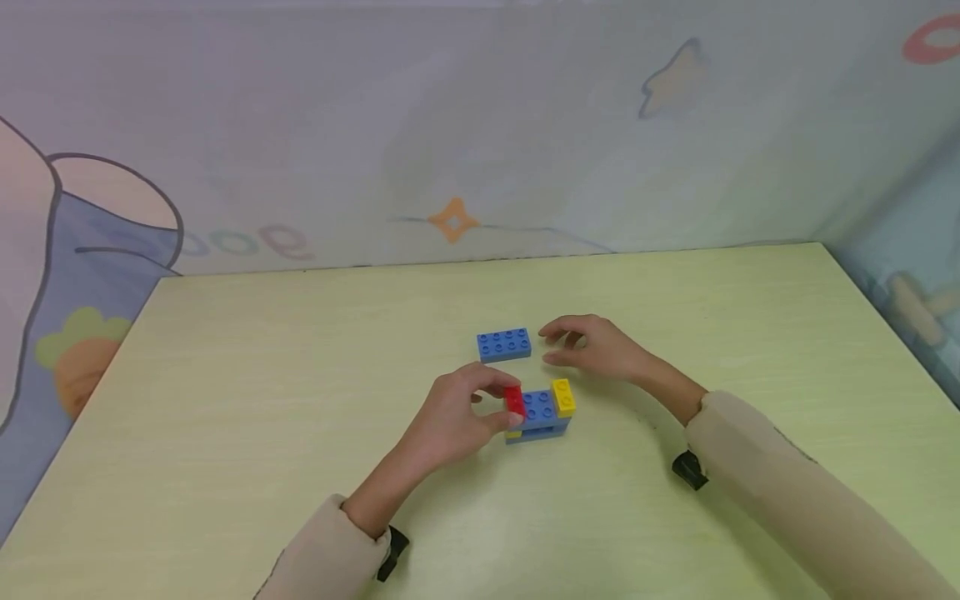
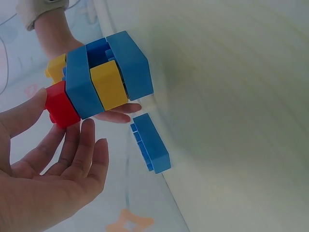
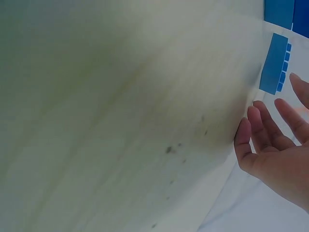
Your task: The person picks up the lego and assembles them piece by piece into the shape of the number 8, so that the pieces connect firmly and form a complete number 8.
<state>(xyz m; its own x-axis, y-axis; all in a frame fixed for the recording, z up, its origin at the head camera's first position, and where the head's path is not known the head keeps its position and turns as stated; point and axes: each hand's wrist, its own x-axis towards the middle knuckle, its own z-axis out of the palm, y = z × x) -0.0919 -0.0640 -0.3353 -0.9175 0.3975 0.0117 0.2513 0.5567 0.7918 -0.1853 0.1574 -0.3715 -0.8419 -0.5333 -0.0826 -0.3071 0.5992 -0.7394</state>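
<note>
My left hand pinches a red toy brick between thumb and fingers, at the left end of a small stack. The red brick sits on the upper blue brick, and a yellow brick stands on its other end. Between the upper blue brick and the bottom blue brick is another yellow brick, with a gap beside it. Behind the stack lies a loose blue brick, studs up. My right hand hovers just right of the loose brick, fingers apart and holding nothing.
The pale yellow-green table reaches back to a printed cloth backdrop. Another cloth side rises along the right edge. Black straps show at both sleeve cuffs.
</note>
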